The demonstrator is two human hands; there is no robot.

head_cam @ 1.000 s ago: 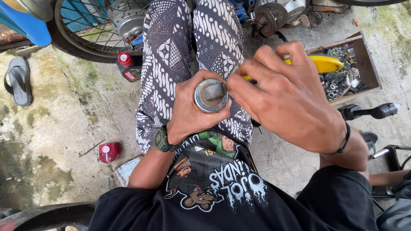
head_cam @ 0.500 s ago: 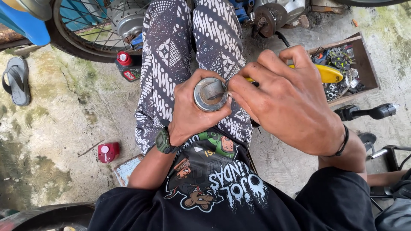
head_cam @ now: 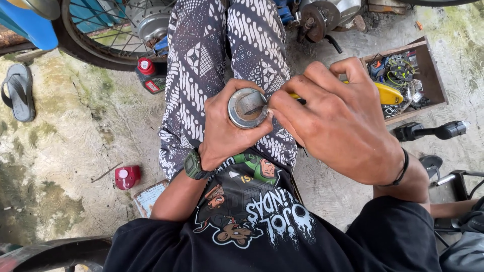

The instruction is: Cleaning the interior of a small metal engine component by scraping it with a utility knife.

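Left hand (head_cam: pixel 224 133) fingers clamped around a round metal cylinder (head_cam: pixel 247 108) over the lap. Right hand (head_cam: pixel 335 121) fingers pinch a yellow-handled tool (head_cam: pixel 388 93) touching its rim. Red-capped bottle (head_cam: pixel 149 75) lies well left.

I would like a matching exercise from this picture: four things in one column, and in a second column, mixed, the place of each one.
Things:
1. round metal part
2. sandal
3. small red cap-like piece
4. wooden box

Places:
A. on the concrete floor, below the left forearm's side
B. at the far left edge, on the floor
C. gripped in the left hand, over the lap
D. upper right, beyond the right hand, full of small parts

Pairs: 1-C, 2-B, 3-A, 4-D
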